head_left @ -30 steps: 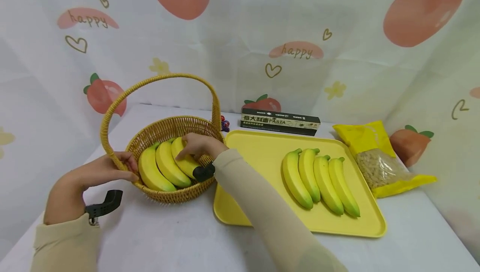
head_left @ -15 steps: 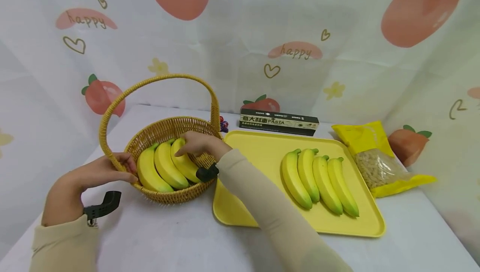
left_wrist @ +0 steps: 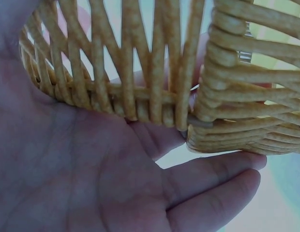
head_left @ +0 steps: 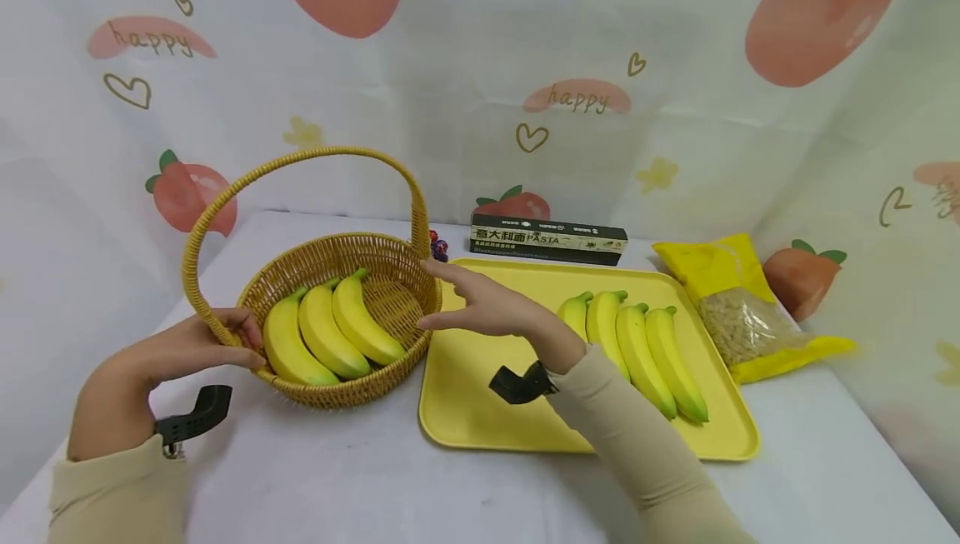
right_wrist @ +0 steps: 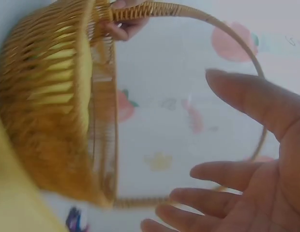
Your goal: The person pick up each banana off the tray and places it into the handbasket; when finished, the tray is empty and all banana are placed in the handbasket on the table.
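Wicker basket (head_left: 375, 290) holds three bananas (head_left: 330, 331). Left hand (head_left: 176, 352) holds its near-left rim; right hand (head_left: 491, 306) floats spread just right of it.

- The head view looks forward and down over the table (head_left: 360, 477), taking in the basket (head_left: 330, 257).
- The left wrist view sits tight against the basket's weave (left_wrist: 140, 72).
- The right wrist view faces the same basket (right_wrist: 53, 121) from nearby.

The right hand (head_left: 491, 309) has let go of the basket bananas (head_left: 330, 329).
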Demonstrator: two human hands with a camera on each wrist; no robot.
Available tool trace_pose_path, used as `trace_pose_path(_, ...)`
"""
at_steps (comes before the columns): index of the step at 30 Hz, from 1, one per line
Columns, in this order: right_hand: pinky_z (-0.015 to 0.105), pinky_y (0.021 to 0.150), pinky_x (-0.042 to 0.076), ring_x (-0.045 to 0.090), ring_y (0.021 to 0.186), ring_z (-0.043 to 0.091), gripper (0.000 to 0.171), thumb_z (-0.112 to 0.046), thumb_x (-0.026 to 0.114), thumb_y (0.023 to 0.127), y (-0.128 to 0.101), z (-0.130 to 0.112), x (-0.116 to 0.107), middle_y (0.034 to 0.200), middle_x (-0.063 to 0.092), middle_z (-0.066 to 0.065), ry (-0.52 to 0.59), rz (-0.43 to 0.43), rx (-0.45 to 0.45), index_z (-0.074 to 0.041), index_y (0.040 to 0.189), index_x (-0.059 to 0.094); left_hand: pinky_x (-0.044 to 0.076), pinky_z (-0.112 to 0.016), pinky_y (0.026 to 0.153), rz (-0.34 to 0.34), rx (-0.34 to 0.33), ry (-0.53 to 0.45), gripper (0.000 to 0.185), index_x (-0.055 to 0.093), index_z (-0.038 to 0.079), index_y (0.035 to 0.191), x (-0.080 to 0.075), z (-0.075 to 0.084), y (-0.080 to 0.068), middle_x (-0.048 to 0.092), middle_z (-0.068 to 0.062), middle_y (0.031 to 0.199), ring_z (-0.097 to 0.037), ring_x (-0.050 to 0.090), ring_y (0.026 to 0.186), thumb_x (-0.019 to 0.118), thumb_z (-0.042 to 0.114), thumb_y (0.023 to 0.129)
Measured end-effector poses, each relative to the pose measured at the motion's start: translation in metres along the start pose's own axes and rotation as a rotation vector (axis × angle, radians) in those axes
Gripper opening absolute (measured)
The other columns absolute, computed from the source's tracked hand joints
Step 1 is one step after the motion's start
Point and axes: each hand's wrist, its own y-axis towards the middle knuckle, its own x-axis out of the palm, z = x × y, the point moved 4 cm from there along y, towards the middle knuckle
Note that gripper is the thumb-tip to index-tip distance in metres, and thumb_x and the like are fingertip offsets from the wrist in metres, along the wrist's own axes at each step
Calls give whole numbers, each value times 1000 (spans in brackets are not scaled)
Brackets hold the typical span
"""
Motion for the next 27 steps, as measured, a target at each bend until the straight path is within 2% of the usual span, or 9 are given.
trace_pose_path(5, 46, 113, 22, 18, 143, 23, 79, -34, 64, 87, -33, 28, -4, 156, 17, 3, 1, 117, 47, -16, 149, 20, 44, -20, 68, 5, 1, 6, 18, 55, 2, 92, -1, -1, -2, 57, 2, 79, -8, 52, 76, 66, 15, 84)
trace_pose_path(10, 51, 112, 21, 17, 143, 27, 80, -37, 65, 86, -61, 54, 0, 156, 17, 6, 5, 200, 102, -14, 149, 21, 44, -20, 68, 7, 8, 7, 17, 55, 1, 91, 0, -1, -2, 57, 2, 79, -8, 52, 76, 66, 13, 84)
trace_pose_path(15, 55, 111, 21, 18, 142, 34, 81, -35, 66, 85, -86, 76, 0, 155, 18, 12, 56, 269, 160, -11, 148, 22, 44, -20, 68, 2, 4, 6, 17, 55, 1, 92, 0, -1, -2, 57, 2, 80, -8, 52, 76, 65, 14, 85)
trace_pose_path(21, 53, 110, 24, 20, 140, 37, 74, -25, 65, 87, -105, 99, -3, 152, 25, 19, 148, 361, 216, -2, 145, 27, 43, -20, 68, 9, 21, 7, 17, 56, 2, 91, 1, 0, -2, 57, 2, 79, -9, 52, 76, 65, 14, 84)
trace_pose_path(27, 55, 109, 24, 17, 140, 39, 75, -21, 65, 87, -115, 115, -4, 152, 21, 22, 132, 391, 283, 1, 145, 23, 44, -20, 68, 13, 20, 8, 17, 56, 2, 91, 0, 0, -2, 57, 2, 79, -8, 52, 76, 66, 13, 84)
